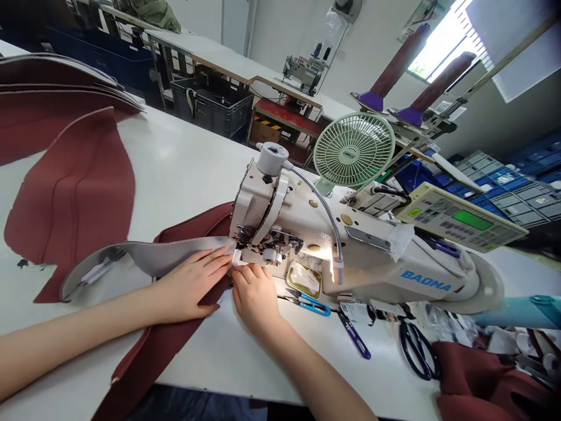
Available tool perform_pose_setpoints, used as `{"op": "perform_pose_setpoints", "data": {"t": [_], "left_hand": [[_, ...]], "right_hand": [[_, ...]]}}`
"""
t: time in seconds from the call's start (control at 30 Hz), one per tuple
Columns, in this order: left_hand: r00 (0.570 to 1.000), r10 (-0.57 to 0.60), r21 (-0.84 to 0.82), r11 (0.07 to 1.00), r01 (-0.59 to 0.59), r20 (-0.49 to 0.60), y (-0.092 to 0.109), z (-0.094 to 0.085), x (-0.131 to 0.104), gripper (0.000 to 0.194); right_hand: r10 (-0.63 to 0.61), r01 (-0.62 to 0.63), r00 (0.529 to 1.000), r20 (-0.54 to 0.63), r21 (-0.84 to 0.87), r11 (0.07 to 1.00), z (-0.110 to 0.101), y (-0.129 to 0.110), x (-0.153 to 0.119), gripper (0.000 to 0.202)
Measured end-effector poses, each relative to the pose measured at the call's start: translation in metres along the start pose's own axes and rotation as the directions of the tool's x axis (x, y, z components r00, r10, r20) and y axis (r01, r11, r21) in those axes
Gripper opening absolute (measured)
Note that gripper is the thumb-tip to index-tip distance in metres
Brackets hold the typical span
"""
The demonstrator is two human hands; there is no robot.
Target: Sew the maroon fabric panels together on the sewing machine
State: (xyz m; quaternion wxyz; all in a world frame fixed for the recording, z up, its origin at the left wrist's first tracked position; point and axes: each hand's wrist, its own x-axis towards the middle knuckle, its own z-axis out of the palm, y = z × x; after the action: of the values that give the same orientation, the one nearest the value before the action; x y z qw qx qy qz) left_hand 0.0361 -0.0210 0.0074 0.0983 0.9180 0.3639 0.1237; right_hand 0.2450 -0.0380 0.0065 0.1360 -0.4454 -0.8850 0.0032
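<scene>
My left hand (pixel 190 286) lies with its fingers stretched out over a maroon piece (pixel 175 339) and its grey backing (pixel 175 255). Its fingertips reach close to the needle area of a white sewing machine (pixel 254 199). Beside them, my right hand (pixel 256 298) is closed, fingers curled in at the maroon piece's edge near the presser foot. What those fingers pinch is hidden. From under the machine head, the maroon piece runs toward the table's front edge. Blue thread snips (pixel 313 304) and a small tin (pixel 304 279) lie right of my right hand.
More maroon pieces (pixel 83 193) lie at left, some stacked. Purple-handled snips (pixel 355 336), black-handled scissors (pixel 418 351) and maroon scraps (pixel 477 380) are at right. Behind the machine stand a green fan (pixel 355 149), thread cones (pixel 398 67) and a control panel (pixel 464 216).
</scene>
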Motion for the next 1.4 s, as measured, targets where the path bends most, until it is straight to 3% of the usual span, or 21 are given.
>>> {"op": "perform_pose_setpoints", "data": {"t": [0.13, 0.33, 0.5, 0.8, 0.93, 1.4], "left_hand": [[1.0, 0.001, -0.042, 0.999, -0.001, -0.005, -0.001, 0.001, 0.001, 0.069], [0.995, 0.09, -0.08, 0.993, -0.093, -0.036, -0.02, 0.0, 0.011, 0.071], [0.994, 0.096, -0.094, 0.991, -0.1, -0.048, -0.029, 0.0, 0.017, 0.071], [0.991, 0.12, -0.127, 0.984, -0.127, -0.059, -0.046, -0.01, 0.043, 0.042], [0.983, 0.159, -0.086, 0.982, -0.167, -0.095, -0.054, -0.006, 0.051, 0.043], [0.98, 0.192, -0.09, 0.976, -0.196, -0.053, -0.052, -0.009, 0.046, 0.05]], "right_hand": [[-0.014, 0.015, 1.0, 0.02, -0.049, 0.999, 0.002, 0.0, 0.002, 0.016], [0.02, -0.02, 1.0, -0.007, -0.048, 0.999, 0.002, 0.001, 0.003, 0.025], [0.039, -0.04, 0.999, -0.024, -0.071, 0.997, 0.003, 0.002, 0.005, 0.031], [0.173, -0.168, 0.985, 0.027, -0.126, 0.978, 0.006, 0.006, 0.011, 0.047], [0.221, -0.215, 0.975, 0.038, -0.124, 0.969, 0.006, 0.007, 0.013, 0.049], [0.14, -0.142, 0.99, -0.026, -0.072, 0.987, 0.009, 0.01, 0.009, 0.046]]}}
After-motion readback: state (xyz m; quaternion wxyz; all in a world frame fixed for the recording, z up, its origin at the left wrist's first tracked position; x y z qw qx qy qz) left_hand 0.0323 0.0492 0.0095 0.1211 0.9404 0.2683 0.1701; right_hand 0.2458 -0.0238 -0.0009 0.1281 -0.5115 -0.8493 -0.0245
